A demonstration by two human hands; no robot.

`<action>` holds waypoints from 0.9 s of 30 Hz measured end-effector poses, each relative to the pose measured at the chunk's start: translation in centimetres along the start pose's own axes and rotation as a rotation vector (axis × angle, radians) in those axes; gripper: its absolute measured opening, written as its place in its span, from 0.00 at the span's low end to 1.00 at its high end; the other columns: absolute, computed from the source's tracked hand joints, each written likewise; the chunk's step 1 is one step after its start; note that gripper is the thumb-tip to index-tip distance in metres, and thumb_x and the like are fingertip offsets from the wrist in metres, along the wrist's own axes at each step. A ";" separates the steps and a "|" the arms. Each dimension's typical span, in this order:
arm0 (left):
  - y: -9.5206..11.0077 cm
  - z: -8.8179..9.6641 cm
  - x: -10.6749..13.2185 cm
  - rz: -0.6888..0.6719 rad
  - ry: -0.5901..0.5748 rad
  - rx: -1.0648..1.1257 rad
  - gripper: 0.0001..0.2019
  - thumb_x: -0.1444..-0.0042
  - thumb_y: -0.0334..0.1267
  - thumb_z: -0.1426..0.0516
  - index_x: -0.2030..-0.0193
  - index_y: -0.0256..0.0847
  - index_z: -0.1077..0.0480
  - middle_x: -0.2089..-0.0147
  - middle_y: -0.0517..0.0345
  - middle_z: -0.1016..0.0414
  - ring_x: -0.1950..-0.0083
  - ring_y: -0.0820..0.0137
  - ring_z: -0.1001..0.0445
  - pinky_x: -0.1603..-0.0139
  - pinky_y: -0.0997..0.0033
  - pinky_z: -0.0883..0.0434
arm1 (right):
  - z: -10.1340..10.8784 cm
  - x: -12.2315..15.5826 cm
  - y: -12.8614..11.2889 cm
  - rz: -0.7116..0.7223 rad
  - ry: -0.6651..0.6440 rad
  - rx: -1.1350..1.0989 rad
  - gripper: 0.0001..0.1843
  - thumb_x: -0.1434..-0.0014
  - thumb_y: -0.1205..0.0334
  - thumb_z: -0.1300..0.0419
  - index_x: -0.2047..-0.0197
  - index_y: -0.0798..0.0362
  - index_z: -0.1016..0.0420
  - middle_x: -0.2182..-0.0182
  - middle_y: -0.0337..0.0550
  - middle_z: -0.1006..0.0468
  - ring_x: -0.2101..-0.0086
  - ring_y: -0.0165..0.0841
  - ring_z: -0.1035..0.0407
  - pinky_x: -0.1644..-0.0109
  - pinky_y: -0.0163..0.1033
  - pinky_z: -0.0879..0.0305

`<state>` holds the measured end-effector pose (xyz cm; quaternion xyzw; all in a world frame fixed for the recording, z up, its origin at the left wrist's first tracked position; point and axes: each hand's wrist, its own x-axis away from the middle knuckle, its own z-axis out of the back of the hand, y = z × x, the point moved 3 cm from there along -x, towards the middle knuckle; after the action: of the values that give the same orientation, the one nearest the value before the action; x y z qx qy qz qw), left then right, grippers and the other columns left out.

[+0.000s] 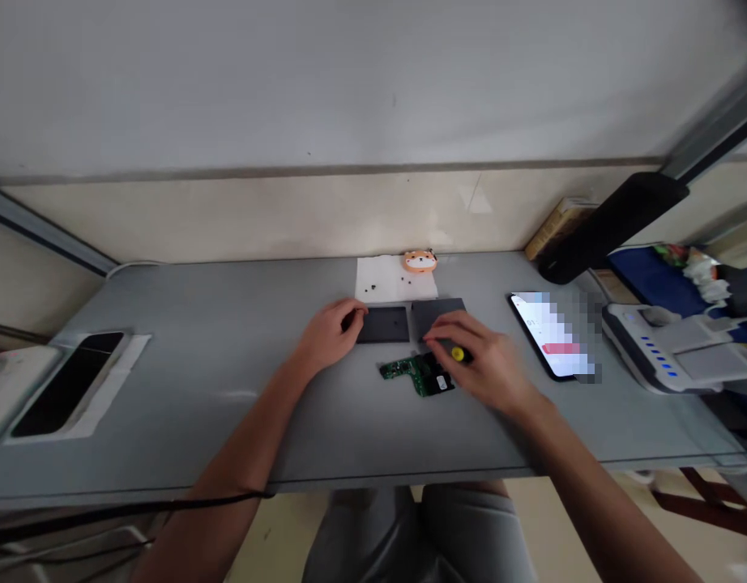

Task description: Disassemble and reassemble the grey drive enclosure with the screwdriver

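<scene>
My left hand (pixel 330 330) is closed at the left edge of a shallow black case half (pixel 384 325), which lies flat on the desk. My right hand (pixel 480 356) has thumb and fingertips pinched together over the front of a second dark case piece (pixel 437 308). Tucked in that hand is a small screwdriver (pixel 458 354) with a yellow end and black handle; its tip is hidden. Whether the fingertips hold anything else is too small to tell. Just in front lies a green circuit board (pixel 417 372) with a black section, partly below my right fingers.
Behind the case pieces, white paper (pixel 379 275) carries several tiny dark screws and an orange animal-faced pouch (pixel 420 261). A lit phone (pixel 547 336) and a white power strip (pixel 665 348) lie right. A black cylinder (pixel 613 227) leans behind; a dark phone (pixel 70 385) lies far left.
</scene>
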<state>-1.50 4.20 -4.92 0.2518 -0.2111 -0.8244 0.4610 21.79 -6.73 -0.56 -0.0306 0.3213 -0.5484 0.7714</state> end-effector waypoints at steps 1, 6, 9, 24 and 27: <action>0.0 0.0 0.0 -0.004 0.008 0.001 0.11 0.36 0.36 0.49 0.58 0.42 0.25 0.57 0.53 0.20 0.55 0.64 0.22 0.52 0.65 0.26 | -0.1 0.9 -0.5 0.025 -0.047 0.035 0.10 0.31 0.58 0.42 0.58 0.48 0.18 0.55 0.42 0.17 0.66 0.32 0.20 0.69 0.37 0.30; 0.4 0.2 0.1 -0.032 0.015 0.006 0.09 0.36 0.35 0.48 0.59 0.41 0.26 0.57 0.53 0.20 0.56 0.64 0.23 0.52 0.65 0.27 | 0.1 4.0 -0.5 0.013 -0.279 0.096 0.11 0.32 0.53 0.40 0.51 0.47 0.21 0.43 0.45 0.21 0.57 0.38 0.19 0.64 0.42 0.23; 0.4 0.5 0.0 0.030 0.033 0.002 0.10 0.34 0.35 0.49 0.53 0.42 0.26 0.60 0.55 0.21 0.59 0.65 0.23 0.55 0.66 0.28 | 0.6 4.4 -0.3 -0.005 -0.376 0.101 0.16 0.35 0.51 0.36 0.47 0.47 0.24 0.37 0.49 0.26 0.55 0.42 0.19 0.58 0.48 0.21; -1.1 1.3 -0.6 0.118 0.023 -0.154 0.06 0.44 0.32 0.45 0.66 0.44 0.27 0.67 0.55 0.23 0.63 0.64 0.25 0.58 0.64 0.29 | 2.4 -5.8 -1.9 0.028 -0.351 0.220 0.14 0.35 0.50 0.36 0.50 0.46 0.22 0.43 0.42 0.22 0.63 0.36 0.22 0.65 0.40 0.35; -1.0 1.2 -0.6 0.079 -0.008 -0.132 0.07 0.44 0.32 0.46 0.64 0.43 0.26 0.65 0.55 0.22 0.62 0.64 0.25 0.57 0.64 0.28 | 0.7 -7.1 -1.2 0.004 -0.349 0.203 0.14 0.37 0.49 0.34 0.51 0.45 0.21 0.42 0.40 0.23 0.61 0.38 0.22 0.64 0.41 0.36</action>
<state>-2.60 5.32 -4.39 0.2089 -0.1679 -0.8188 0.5077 19.77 -1.26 3.79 -0.0466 0.1259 -0.5630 0.8155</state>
